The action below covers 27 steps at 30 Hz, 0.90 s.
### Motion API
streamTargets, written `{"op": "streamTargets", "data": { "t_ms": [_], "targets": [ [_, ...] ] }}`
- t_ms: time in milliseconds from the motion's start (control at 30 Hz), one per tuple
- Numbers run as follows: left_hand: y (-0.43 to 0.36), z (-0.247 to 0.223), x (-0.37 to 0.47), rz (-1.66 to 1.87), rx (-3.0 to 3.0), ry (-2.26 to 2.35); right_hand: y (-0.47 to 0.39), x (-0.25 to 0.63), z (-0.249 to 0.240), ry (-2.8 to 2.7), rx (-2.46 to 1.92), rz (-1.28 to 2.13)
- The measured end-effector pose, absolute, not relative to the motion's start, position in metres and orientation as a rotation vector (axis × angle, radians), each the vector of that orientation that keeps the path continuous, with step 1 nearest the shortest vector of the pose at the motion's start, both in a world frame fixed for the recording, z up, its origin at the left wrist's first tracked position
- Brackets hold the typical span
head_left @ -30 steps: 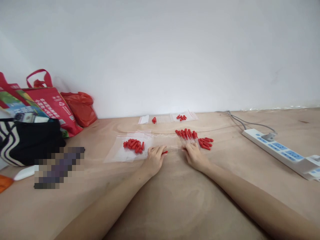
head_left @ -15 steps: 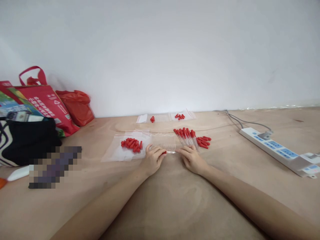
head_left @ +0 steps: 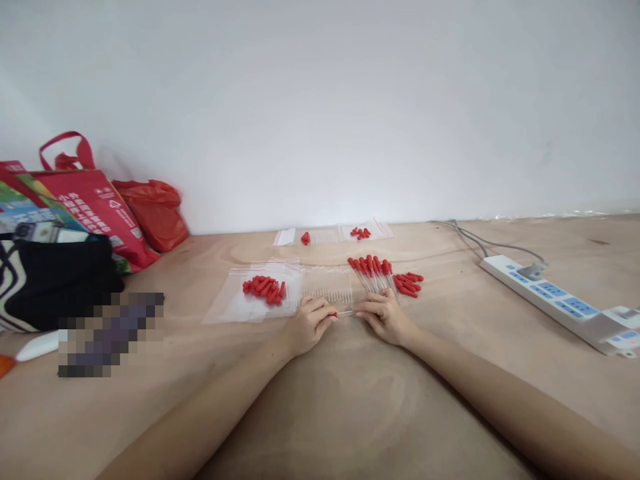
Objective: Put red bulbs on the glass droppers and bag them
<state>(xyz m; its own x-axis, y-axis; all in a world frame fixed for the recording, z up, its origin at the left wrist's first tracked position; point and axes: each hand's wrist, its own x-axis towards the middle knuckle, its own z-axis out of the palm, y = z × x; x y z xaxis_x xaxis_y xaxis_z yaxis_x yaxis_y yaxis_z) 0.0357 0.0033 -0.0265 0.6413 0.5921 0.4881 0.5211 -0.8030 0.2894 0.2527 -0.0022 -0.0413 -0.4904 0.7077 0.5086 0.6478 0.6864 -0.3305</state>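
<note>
My left hand (head_left: 311, 325) is closed on a red rubber dropper bulb (head_left: 335, 315), of which only a bit shows at the fingertips. My right hand (head_left: 386, 317) pinches a clear glass dropper tube (head_left: 346, 313), which spans the small gap between the hands. Whether the tube's end sits inside the bulb I cannot tell. Just behind the hands lies a row of bare glass tubes (head_left: 327, 285). Several droppers with red bulbs on them (head_left: 370, 265) lie fanned out beyond my right hand, with loose red bulbs (head_left: 408, 285) beside them.
To the left, a pile of red bulbs (head_left: 263, 288) rests on clear zip bags (head_left: 227, 307). More tubes and bulbs (head_left: 360, 233) lie near the wall. A white power strip (head_left: 545, 293) with a grey cable stands right; bags (head_left: 100, 213) and a black pouch (head_left: 55, 280) stand left.
Both hands have come slightly nearer to me with the bulb and tube. My left hand has shifted a little right, narrowing the gap between the hands. The piles have not changed.
</note>
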Motion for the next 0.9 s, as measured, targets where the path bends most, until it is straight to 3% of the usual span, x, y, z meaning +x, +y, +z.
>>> {"op": "streamTargets", "data": {
  "t_ms": [433, 900],
  "targets": [
    [0.0, -0.026, 0.036, 0.73, 2.877, 0.966, -0.012, 0.247, -0.032, -2.396, -1.036, -0.145],
    [-0.003, -0.022, 0.04, 0.775, 2.916, 0.868, -0.014, 0.233, -0.031, -2.381, -0.979, -0.026]
  ]
}}
